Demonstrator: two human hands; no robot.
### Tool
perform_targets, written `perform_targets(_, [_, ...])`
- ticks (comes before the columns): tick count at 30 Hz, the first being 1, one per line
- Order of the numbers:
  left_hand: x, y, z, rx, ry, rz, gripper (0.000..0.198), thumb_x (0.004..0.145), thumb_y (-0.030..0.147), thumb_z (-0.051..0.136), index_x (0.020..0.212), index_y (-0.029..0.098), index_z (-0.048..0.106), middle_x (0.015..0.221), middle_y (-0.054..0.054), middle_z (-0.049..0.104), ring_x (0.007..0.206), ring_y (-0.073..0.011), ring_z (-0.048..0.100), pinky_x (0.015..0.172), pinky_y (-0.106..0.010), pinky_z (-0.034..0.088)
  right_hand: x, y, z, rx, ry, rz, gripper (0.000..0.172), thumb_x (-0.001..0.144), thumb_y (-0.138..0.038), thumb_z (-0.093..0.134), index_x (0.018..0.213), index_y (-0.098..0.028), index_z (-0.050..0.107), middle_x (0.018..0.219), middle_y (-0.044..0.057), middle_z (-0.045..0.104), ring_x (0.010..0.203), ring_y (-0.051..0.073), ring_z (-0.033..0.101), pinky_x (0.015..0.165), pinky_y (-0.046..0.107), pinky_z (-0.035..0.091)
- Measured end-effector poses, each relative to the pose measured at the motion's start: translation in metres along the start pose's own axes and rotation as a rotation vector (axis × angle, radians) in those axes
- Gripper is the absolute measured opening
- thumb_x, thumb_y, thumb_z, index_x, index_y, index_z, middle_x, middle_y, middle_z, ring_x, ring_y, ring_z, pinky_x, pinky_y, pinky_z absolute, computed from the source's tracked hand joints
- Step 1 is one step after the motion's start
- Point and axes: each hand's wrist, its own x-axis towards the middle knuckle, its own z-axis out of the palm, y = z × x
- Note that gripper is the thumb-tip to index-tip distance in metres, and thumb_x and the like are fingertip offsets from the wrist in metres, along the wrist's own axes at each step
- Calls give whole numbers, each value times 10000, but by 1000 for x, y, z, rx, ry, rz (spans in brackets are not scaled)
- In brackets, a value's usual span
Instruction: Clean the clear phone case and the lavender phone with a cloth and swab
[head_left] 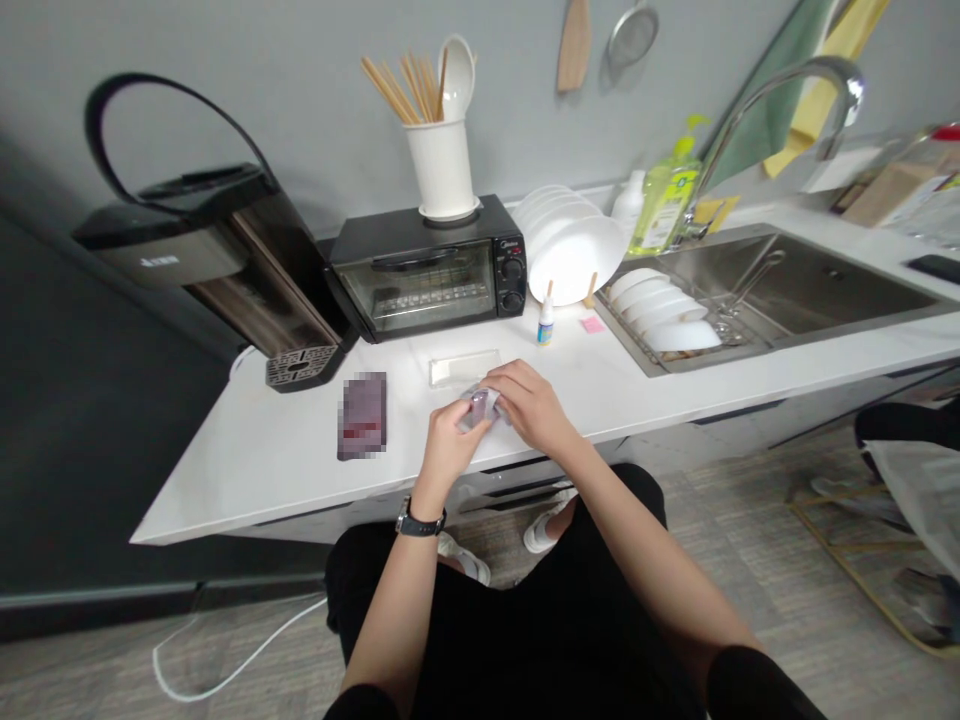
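Both hands meet over the front of the counter around a small, crinkled, see-through plastic packet (484, 402) with a purplish tint. My left hand (448, 440) pinches its left side between thumb and fingers. From the right, my right hand (531, 405) has its fingers closed on the packet's upper edge. What the packet contains is too small to make out. Just behind the hands lies a flat clear plastic case (463, 369). A small white dropper bottle (545, 327) with a blue label stands farther back, beside a pink square slip (592, 324).
A pixelated dark rectangular object (362, 415) lies left. Behind are a black drink machine (277, 270), a toaster oven (431, 280) carrying a white utensil holder (442, 170), and racked plates (574, 255). White bowls (679, 325) sit at the sink (810, 280). The counter's front edge (300, 512) is close.
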Motion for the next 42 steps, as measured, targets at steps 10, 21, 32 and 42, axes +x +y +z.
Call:
perform_targets(10, [-14,-13,8,36,-70,-94,299,927,422,721,927,136,809,772,-4,742,728,-147,656,705,-215,497,-45,30,-14,142,364,412,416,1100,-495,473,978,-205,746,977,83,757,932,235,700,863,366,562])
perform_targets(21, [-19,-19,8,6,-41,-119,268,890,414,777,978,168,841,799,-8,777,710,-137,662,676,-214,512,-54,29,-12,-87,457,402,339,1111,-363,465,1128,-214,769,1158,102,802,1118,269,738,1001,437,584])
perform_targets(32, [-16,-25,7,75,18,-85,225,761,165,662,546,171,596,527,-1,604,525,-137,513,535,-253,379,-46,-19,54,-274,-51,71,434,1083,-166,482,1497,-182,612,1450,115,718,1420,252,617,1294,536,371])
perform_targets(42, [-21,-21,9,6,-74,-66,292,930,441,725,887,170,825,757,-7,755,680,-149,617,663,-234,477,-65,20,15,-290,76,175,458,1089,-193,476,1528,-252,597,1464,110,707,1440,276,605,1267,613,411])
